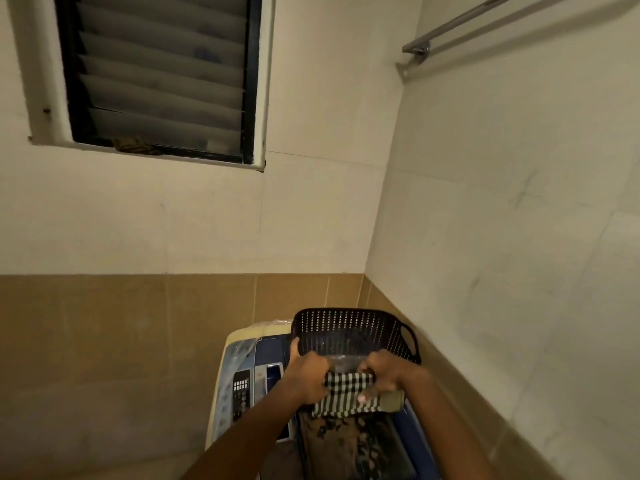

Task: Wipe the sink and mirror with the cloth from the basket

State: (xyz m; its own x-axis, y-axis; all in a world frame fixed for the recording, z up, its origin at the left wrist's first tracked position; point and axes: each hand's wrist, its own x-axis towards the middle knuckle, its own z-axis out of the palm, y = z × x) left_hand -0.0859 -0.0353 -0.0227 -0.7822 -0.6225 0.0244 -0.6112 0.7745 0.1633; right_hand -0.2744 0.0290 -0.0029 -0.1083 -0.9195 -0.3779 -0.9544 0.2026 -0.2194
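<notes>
A black-and-white checked cloth [341, 393] is held at the near rim of a dark perforated plastic basket [349, 332], stretched between both hands. The left hand [308, 379] is closed in a fist on the cloth's left edge; the right hand [382, 377] is clamped on its right edge, with fingers [367, 368] curled over the fabric and the thumb pressed beneath. The basket is set on a washing machine [242, 379] in the corner, close to the right wall. A louvred window [161, 72] is seen high on the far wall, and a metal towel rail [450, 26] is mounted on the right wall. Neither sink nor mirror is in view.
</notes>
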